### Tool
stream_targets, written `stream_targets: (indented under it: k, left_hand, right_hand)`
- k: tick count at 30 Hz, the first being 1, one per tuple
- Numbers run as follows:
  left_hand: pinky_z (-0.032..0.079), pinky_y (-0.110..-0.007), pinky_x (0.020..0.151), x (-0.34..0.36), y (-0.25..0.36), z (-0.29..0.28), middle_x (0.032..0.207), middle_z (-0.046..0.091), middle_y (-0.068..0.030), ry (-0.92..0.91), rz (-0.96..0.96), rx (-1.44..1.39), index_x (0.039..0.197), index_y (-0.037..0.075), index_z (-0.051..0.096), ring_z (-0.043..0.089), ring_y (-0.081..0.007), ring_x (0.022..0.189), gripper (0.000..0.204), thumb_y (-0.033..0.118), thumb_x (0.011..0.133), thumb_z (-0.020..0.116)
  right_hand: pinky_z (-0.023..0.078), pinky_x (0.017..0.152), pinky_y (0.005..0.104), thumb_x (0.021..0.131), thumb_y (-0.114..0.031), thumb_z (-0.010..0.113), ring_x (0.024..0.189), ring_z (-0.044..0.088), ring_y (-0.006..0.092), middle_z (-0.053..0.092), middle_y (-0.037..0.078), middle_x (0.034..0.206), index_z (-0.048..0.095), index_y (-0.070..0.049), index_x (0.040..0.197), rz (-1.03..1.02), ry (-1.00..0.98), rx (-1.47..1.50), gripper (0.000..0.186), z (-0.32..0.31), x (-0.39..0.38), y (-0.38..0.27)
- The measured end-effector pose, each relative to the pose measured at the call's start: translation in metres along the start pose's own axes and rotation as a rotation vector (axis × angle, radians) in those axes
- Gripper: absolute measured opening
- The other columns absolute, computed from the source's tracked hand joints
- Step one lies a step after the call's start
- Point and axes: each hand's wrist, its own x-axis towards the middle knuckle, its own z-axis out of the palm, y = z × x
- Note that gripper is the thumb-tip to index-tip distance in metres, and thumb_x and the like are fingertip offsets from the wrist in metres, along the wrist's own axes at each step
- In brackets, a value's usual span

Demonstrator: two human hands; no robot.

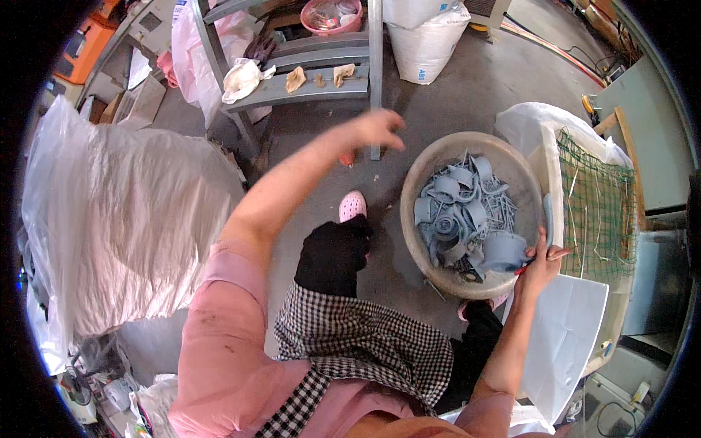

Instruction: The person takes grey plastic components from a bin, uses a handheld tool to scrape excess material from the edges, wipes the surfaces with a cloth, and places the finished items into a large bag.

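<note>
My left hand (376, 130) reaches out over the floor, slightly blurred, its fingers apart and nothing visible in it. At the near right rim of a big round grey basin (414, 241), my right hand (540, 269) has hold of a curved blue-grey plastic part (504, 252). Something small and red (521, 270) shows against that hand; its kind cannot be made out. Inside the basin lies a pile of similar blue-grey parts (460, 179), cup-like and ring-like, among many thin sticks (500, 208) of the same colour.
A grey metal step stand (328, 86) with crumpled cloth pieces and a pink basin (332, 28) is ahead. White sacks (423, 44) stand beyond. Right of the basin is a pale crate (556, 190) with green netting (595, 197). A large plastic-covered bundle (146, 226) fills the left.
</note>
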Motion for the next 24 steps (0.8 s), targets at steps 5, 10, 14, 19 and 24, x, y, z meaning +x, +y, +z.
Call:
stream_targets:
  k: [5,10,14,19,24]
  left_hand:
    - [0.049,-0.040,0.075,0.057,-0.139,-0.054,0.085,0.065,-0.0214,0.682,-0.729,-0.157,0.094,-0.004,0.061,0.064,-0.0307,0.085,0.040,0.034,0.081,0.056]
    - [0.046,-0.040,0.085,0.093,-0.200,-0.061,0.104,0.060,-0.0228,0.777,-0.882,0.078,0.107,-0.003,0.056,0.059,-0.0310,0.097,0.057,0.049,0.084,0.047]
    - [0.043,-0.039,0.090,0.131,-0.204,-0.049,0.108,0.060,-0.0211,0.327,-0.721,0.446,0.104,0.000,0.062,0.056,-0.0306,0.105,0.053,0.046,0.078,0.055]
    - [0.048,-0.037,0.069,0.082,-0.193,-0.041,0.083,0.066,-0.0145,1.024,-0.359,0.320,0.085,-0.002,0.063,0.064,-0.0265,0.076,0.042,0.039,0.075,0.064]
    - [0.045,-0.030,0.063,0.036,0.018,0.032,0.070,0.056,-0.0090,0.733,0.008,-0.307,0.087,0.001,0.052,0.053,-0.0168,0.065,0.021,0.015,0.078,0.065]
  right_hand:
    - [0.036,0.049,0.0222,0.086,-0.005,0.056,0.053,0.042,0.0093,0.061,0.015,0.096,0.030,-0.010,0.079,0.075,-0.083,-0.051,0.027,0.014,-0.002,0.010]
    - [0.036,0.049,0.0210,0.085,-0.001,0.054,0.054,0.043,0.0083,0.060,0.017,0.102,0.034,-0.007,0.087,0.058,-0.165,-0.165,0.021,0.027,0.000,0.019]
    - [0.036,0.047,0.0206,0.085,-0.004,0.055,0.054,0.044,0.0063,0.058,0.008,0.088,0.049,-0.003,0.097,0.089,-0.174,-0.370,0.014,0.018,0.005,0.022]
    - [0.031,0.042,0.0198,0.084,-0.009,0.055,0.050,0.040,0.0058,0.054,0.004,0.076,0.048,-0.004,0.093,0.170,-0.349,-0.331,0.012,0.048,0.004,0.005]
    - [0.038,0.046,0.0209,0.082,0.001,0.056,0.050,0.045,0.0074,0.062,0.011,0.093,0.032,-0.008,0.083,0.035,-0.337,0.092,0.026,0.044,-0.004,0.011]
